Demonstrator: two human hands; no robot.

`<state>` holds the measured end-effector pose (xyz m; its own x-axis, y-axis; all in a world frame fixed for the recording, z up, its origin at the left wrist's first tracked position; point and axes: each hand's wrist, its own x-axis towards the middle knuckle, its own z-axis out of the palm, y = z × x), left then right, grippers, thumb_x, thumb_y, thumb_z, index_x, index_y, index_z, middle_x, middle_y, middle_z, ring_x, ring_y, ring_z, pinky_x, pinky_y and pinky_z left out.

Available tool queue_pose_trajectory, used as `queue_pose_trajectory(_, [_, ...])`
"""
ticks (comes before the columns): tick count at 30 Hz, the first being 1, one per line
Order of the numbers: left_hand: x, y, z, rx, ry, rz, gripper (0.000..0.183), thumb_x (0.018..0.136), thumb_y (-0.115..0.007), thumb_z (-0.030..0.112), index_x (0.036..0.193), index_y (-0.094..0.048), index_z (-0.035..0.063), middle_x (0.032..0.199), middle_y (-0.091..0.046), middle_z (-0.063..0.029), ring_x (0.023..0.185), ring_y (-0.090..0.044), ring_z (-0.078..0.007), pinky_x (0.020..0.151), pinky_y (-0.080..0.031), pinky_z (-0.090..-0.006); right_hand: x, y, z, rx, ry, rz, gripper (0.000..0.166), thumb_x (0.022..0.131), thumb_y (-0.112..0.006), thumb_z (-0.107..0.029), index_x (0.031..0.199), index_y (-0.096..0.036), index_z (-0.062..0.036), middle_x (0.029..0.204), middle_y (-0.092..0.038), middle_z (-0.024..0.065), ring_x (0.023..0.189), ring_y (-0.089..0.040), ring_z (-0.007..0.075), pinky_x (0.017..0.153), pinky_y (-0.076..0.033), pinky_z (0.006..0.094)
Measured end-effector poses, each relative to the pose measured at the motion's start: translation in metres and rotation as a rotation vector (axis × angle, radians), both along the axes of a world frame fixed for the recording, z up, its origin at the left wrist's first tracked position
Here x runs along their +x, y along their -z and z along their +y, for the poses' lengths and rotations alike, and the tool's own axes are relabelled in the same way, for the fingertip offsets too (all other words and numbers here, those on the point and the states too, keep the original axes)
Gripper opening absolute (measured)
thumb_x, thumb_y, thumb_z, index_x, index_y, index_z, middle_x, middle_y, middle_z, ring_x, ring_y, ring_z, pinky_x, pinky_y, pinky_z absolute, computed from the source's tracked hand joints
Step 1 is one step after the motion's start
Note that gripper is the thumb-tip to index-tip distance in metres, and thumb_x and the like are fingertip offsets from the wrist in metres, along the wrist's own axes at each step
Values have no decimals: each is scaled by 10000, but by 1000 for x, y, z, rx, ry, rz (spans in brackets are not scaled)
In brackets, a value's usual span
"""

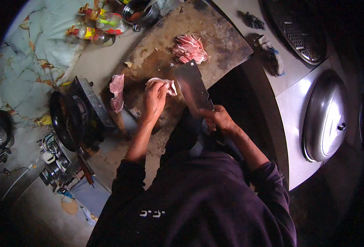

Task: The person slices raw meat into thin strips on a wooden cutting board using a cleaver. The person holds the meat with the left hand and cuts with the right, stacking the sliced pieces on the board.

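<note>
In my right hand [217,119] is the handle of a broad cleaver [194,86], its blade reaching up and left over the wooden cutting board [225,40]. My left hand [155,97] rests with bent fingers on a piece of raw meat [171,88], just left of the blade; the fingertips hide part of it. Beyond the blade's far end lies a pile of meat strips [190,49]. A longer slab of raw meat [117,92] lies to the left, near the board's edge. Small pale scraps [128,64] are on the board.
Glass bottles [91,33] and a metal pot [140,14] stand beyond the board at the upper left. A black wok [66,120] sits on a stove at the left. To the right are a domed metal lid [327,120], a crumpled cloth [270,55] and a perforated metal tray [296,34].
</note>
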<state>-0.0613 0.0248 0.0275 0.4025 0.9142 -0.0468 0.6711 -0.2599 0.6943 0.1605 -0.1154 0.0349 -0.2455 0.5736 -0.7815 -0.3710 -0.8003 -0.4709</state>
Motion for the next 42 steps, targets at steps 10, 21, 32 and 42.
queue_pose_trajectory(10, [-67,31,18,-451,-210,-91,624,766,-765,252,1267,-475,17,1154,-554,-138,1005,-566,-191,842,-486,-319,-8,-21,6,-52,171,4,197,850,-642,-190,756,-561,-38,540,-365,-45,425,-320,69,387,-279,254])
queue_pose_trajectory(21, [-27,-14,3,210,-102,45,359,672,-786,133,934,-556,49,893,-540,-102,877,-547,-310,809,-440,-399,-20,-22,7,-71,192,-28,192,855,-627,-187,771,-549,-33,552,-373,-45,442,-333,69,403,-284,252])
queue_pose_trajectory(32, [13,2,2,100,206,147,215,692,-758,146,730,-580,32,735,-624,-120,673,-592,-294,612,-462,-396,-32,1,-8,-47,221,-6,199,843,-631,-217,787,-566,-38,543,-415,-25,426,-370,81,399,-296,259])
queue_pose_trajectory(42, [3,-5,24,-411,134,134,145,769,-652,109,846,-638,-14,732,-675,-124,670,-645,-147,625,-494,-287,-41,-4,-15,2,195,-42,214,849,-623,-230,773,-579,-35,530,-416,-27,422,-375,80,397,-305,260])
